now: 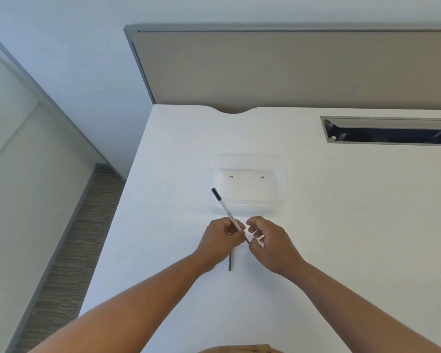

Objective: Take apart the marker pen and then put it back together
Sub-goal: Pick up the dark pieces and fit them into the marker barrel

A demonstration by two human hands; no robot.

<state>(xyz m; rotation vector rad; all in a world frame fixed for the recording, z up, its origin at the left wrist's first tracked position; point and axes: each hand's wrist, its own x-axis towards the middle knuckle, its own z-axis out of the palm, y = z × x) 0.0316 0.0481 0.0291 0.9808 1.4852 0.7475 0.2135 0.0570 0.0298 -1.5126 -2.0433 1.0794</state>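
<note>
My left hand (pixel 220 242) grips the white marker pen barrel (pixel 225 211), which slants up and to the left and ends in a black end piece. At the barrel's lower end a short dark tip part (pixel 246 240) sticks out, and the fingertips of my right hand (pixel 267 244) pinch it. A thin dark rod (pixel 230 262), a loose part of the pen, lies on the white table (pixel 341 225) just below my left hand, partly hidden by it.
A clear plastic tray (pixel 250 187) stands just beyond my hands. A grey cable slot (pixel 390 129) is set into the table at the far right. A beige partition (pixel 290 70) runs along the back edge. The table's left edge drops to carpeted floor (pixel 69 250).
</note>
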